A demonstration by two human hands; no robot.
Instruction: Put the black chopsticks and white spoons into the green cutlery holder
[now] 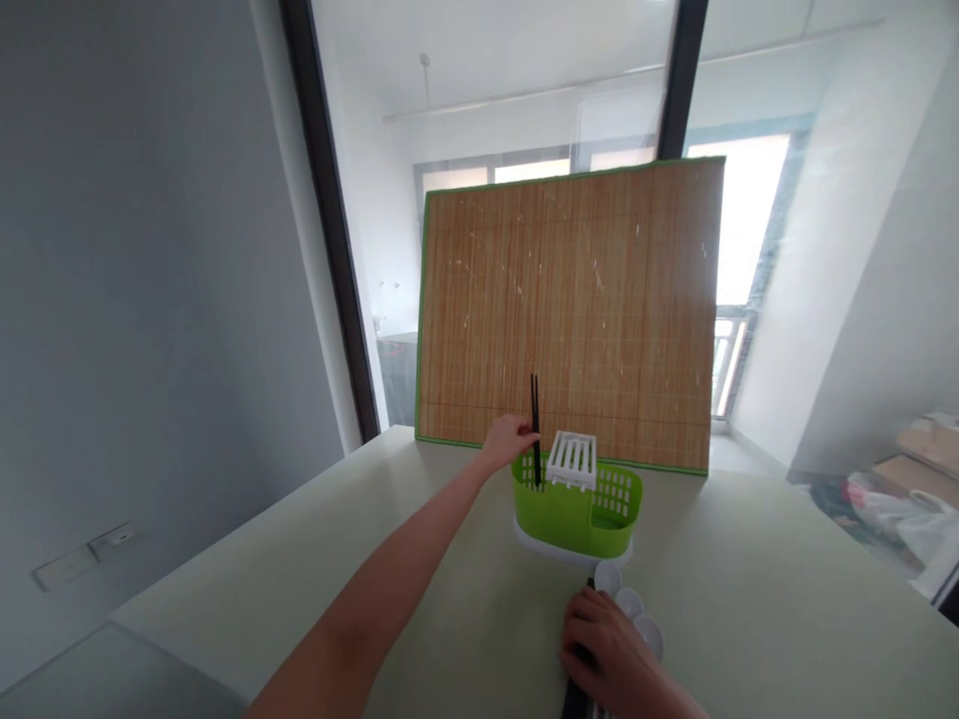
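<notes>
**Black chopsticks [535, 454] upright in green basket [554, 519]**

A left hand [512, 442], fingertips pinched together, grips the chopsticks, their lower ends inside the basket just below and right of it. A slatted white rack [572, 475] sits to that hand's right. Nearer the wearer, a right hand [603, 639] curls low over dark utensils [575, 701] on the pale tabletop [749, 599]; whether it grips them cannot be told. White round-ended utensils [629, 602] lie beside its fingers.

Basket [554, 519] looks smooth plastic, panel [569, 310] woody w/ grain.
</notes>
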